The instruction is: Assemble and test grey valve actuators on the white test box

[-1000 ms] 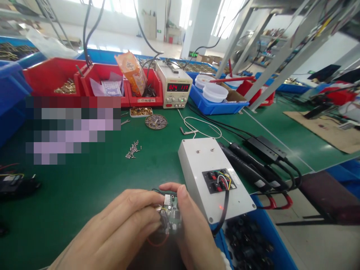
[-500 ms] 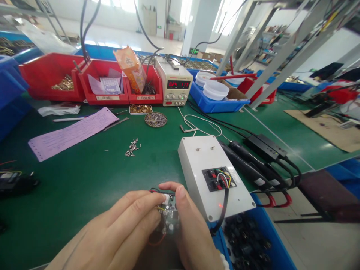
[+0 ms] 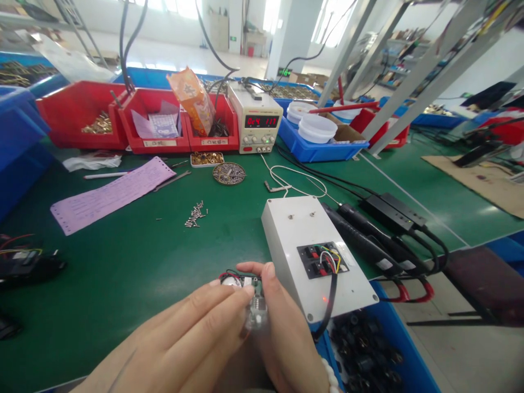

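Observation:
A small circuit board assembly (image 3: 257, 305) with a white connector and red and black wires lies between my two hands, low in the middle of the view. The fingers of my left hand (image 3: 196, 333) are pressed together over its left side, fingertips by the white connector. My right hand (image 3: 286, 327) wraps its right side, thumb upright and one finger curled behind the far edge. The board's lower part is blurred and partly hidden by the hands. Just right of my right hand stands a white box (image 3: 286, 234) with switches and wired terminals.
Small screws (image 3: 195, 214), a pink written sheet (image 3: 114, 194) and a round dish (image 3: 229, 173) lie on the green table (image 3: 164, 251). Behind are red bins (image 3: 82, 117) and a power supply (image 3: 258, 123). Black tools (image 3: 362, 240) lie right; a black device (image 3: 33, 265) sits left.
The view has shifted slightly. My left fingers have moved a little on the board, so a round whitish part and more of the red and black wires now show beside the connector.

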`<state>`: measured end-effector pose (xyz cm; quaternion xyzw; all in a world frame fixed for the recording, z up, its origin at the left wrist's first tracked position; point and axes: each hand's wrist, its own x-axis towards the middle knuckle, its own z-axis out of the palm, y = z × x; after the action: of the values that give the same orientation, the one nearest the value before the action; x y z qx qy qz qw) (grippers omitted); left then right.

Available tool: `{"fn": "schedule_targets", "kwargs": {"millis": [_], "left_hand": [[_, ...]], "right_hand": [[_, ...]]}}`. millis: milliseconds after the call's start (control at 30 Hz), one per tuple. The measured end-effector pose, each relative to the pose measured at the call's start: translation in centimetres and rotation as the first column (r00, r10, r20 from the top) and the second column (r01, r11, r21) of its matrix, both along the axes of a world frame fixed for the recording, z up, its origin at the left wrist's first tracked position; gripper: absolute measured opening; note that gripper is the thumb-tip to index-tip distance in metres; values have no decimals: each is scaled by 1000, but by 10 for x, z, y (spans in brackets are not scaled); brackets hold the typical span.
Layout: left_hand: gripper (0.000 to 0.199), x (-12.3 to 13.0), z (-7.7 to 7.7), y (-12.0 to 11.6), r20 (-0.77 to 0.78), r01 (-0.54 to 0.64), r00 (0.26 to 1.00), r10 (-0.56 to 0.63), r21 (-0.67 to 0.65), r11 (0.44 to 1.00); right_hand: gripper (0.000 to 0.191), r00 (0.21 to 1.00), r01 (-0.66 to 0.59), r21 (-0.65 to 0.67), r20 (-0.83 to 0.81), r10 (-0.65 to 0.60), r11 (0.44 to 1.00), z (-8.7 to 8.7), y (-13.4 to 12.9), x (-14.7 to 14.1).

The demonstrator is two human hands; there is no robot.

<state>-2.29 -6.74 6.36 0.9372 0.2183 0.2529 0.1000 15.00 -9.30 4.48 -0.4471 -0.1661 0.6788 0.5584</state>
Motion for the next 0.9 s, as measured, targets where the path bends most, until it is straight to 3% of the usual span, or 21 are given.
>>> {"fn": "schedule_targets", "kwargs": {"millis": [67,100,167,233,300,367,500,600,733,800,833,900], "left_hand": [[36,-8,-3,17,11,-105,994,105,-6,994],[29,-15,-6,31,10,-238,971,238,-27,971],[34,-34,-16,68,-97,-529,848,522,-91,843],[36,-56,-29,109,-177,-666,742,646,-96,739],[30,-76,-44,142,-276,-738,666,693,-110,666],[21,-88,-58,160,-371,-762,632,681,-140,632],[19,-84,-68,169,-447,-767,621,643,-179,616],[19,-57,-49,183,-392,-738,666,635,-222,637],[39,-10,6,239,-113,-714,691,714,-261,649],[30,9,32,267,65,-689,681,730,-280,668],[39,16,42,277,118,-659,693,711,-295,691],[35,27,52,285,180,-605,712,678,-332,724]], "right_hand": [[61,997,53,-15,-46,-54,998,2,3,1],[61,996,67,-23,-56,-68,998,3,3,2],[62,995,82,-31,-55,-84,996,4,3,3],[65,995,81,-42,-53,-83,996,5,2,3],[66,996,68,-46,-58,-70,997,5,0,3],[67,997,49,-49,-61,-52,998,6,-1,4],[72,997,36,-55,-62,-40,998,6,-2,6],[69,998,26,-71,-62,-31,997,3,-1,5],[62,994,30,-79,-101,-38,996,0,0,4],[60,992,39,-80,-121,-49,996,-1,0,4],[60,991,41,-82,-126,-51,996,-1,0,4],[62,990,44,-86,-133,-55,995,-2,-2,6]]}}
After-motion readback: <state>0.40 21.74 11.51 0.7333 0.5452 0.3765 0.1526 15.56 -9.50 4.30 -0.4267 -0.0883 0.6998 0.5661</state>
